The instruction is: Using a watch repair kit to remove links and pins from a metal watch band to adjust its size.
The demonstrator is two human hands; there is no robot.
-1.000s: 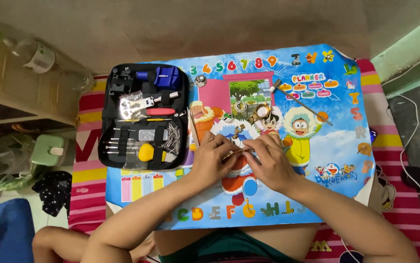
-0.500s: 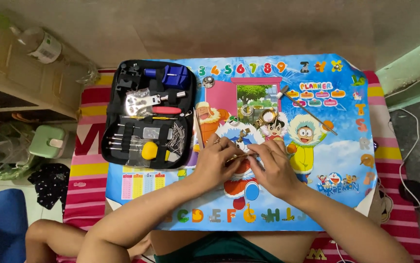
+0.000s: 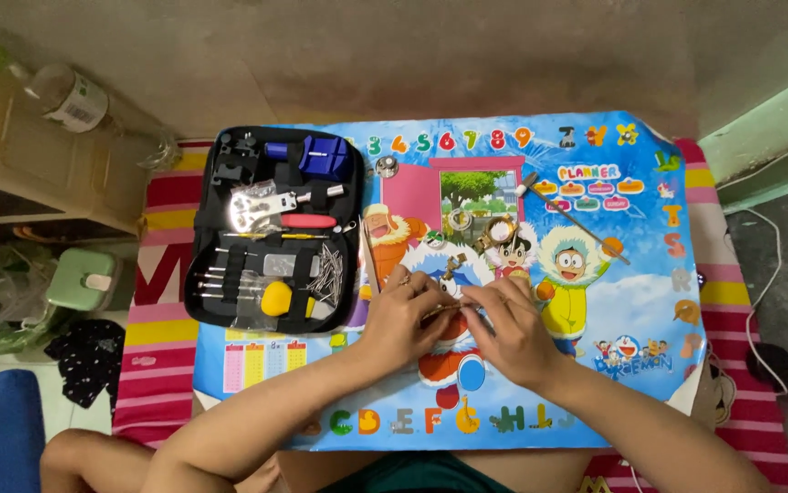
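Observation:
My left hand [image 3: 401, 318] and my right hand [image 3: 514, 330] meet fingertip to fingertip over the middle of a colourful cartoon mat [image 3: 595, 365]. Together they pinch a small thin gold-coloured metal piece [image 3: 447, 309]; most of it is hidden by the fingers. Just above the hands lies a small gold part [image 3: 453, 267]. An open black tool case [image 3: 275, 228] with a yellow-handled tool, pins and a blue block sits to the left of my left hand.
Small round metal parts [image 3: 385, 166] and a ring [image 3: 460, 219] lie on the mat above the hands. A slim hammer-like tool [image 3: 569, 215] rests at the upper right and a thin stick [image 3: 371, 260] beside the case. A plastic bottle [image 3: 70, 99] lies on a shelf at the upper left.
Both hands stay together on the small piece, with only slight finger movement. The view has shifted a little.

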